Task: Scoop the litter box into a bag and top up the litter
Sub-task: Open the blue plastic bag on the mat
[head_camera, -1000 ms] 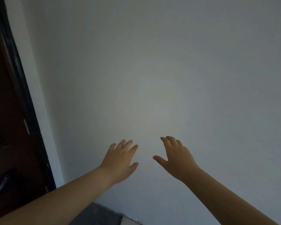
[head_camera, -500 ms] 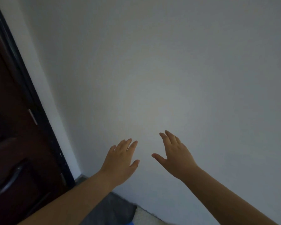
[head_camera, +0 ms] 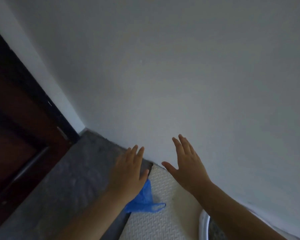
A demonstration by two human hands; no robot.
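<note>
A blue plastic bag (head_camera: 144, 201) lies crumpled on a white textured mat (head_camera: 156, 220) at the bottom centre, partly hidden under my left wrist. My left hand (head_camera: 128, 172) hovers above it with fingers straight and holds nothing. My right hand (head_camera: 185, 165) is stretched out beside it, fingers spread, empty, in front of the wall. At the bottom right a curved white rim (head_camera: 203, 226), perhaps the litter box, peeks out beside my right forearm; its inside is hidden.
A plain white wall (head_camera: 180, 75) fills most of the view. A dark wooden door (head_camera: 12, 132) with a black frame stands on the left. Grey floor (head_camera: 68, 184) runs between the door and the mat.
The view has tilted downward: the floor, mat, blue bag and white rim have come into sight. Both hands stay open and stretched forward, now lower against the floor.
</note>
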